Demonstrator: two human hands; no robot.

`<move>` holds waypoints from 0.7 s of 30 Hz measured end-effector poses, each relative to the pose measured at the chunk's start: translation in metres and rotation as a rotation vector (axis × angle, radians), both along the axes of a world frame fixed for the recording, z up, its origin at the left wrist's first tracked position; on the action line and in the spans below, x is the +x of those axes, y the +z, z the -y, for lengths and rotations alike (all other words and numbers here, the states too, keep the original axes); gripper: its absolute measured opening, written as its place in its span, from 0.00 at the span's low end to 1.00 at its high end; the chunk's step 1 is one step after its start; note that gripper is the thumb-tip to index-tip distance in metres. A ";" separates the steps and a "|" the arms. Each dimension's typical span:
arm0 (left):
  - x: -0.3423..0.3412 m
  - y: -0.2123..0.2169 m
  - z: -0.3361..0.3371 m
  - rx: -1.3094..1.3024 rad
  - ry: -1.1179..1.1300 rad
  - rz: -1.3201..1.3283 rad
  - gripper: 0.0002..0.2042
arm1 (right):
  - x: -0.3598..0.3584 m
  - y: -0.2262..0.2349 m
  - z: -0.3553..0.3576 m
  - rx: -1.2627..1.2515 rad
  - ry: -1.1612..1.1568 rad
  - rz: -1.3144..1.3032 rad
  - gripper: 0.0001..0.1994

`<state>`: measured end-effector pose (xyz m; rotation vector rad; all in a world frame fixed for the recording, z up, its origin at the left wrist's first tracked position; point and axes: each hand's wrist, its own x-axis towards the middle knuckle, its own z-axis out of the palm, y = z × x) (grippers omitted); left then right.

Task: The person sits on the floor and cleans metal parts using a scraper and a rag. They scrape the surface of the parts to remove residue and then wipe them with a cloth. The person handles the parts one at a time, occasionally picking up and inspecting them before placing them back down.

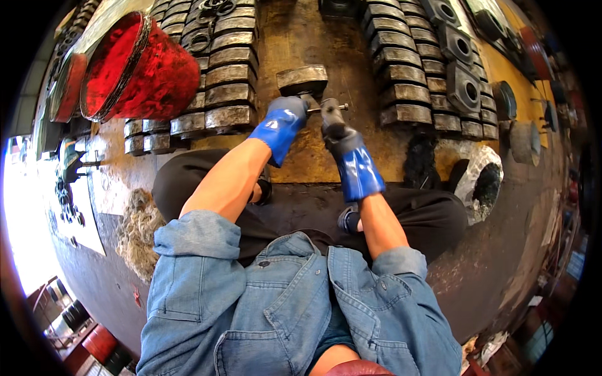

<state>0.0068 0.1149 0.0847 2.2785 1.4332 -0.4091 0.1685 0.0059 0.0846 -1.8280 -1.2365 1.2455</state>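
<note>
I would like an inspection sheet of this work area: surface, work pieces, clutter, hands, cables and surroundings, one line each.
Surface: brown, stained work board, worn and dirty.
Job's things: one grey metal block lies alone before the hands; a small dark tool with a thin cross rod is at the block's near edge.
Clutter: rows of similar metal blocks on the left and right; a red paint-covered bucket tipped on its side; a fibrous wad.
Hands: left hand, blue glove, touches the block; right hand, blue glove, grips the tool.
Cables: nothing seen.
Surroundings: dark floor, round metal parts at right.
</note>
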 end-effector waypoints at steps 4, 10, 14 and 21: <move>0.007 0.008 0.009 0.003 -0.010 0.014 0.18 | 0.001 -0.001 0.009 0.214 -0.034 0.026 0.12; 0.008 0.023 0.009 -0.056 0.021 0.000 0.15 | -0.001 -0.003 0.001 0.080 -0.021 -0.026 0.12; -0.001 0.015 0.009 -0.028 0.042 0.054 0.15 | -0.011 0.001 0.005 0.131 -0.186 -0.483 0.16; 0.007 0.013 0.008 -0.049 0.070 0.048 0.17 | -0.004 -0.019 0.000 0.119 -0.015 -0.037 0.16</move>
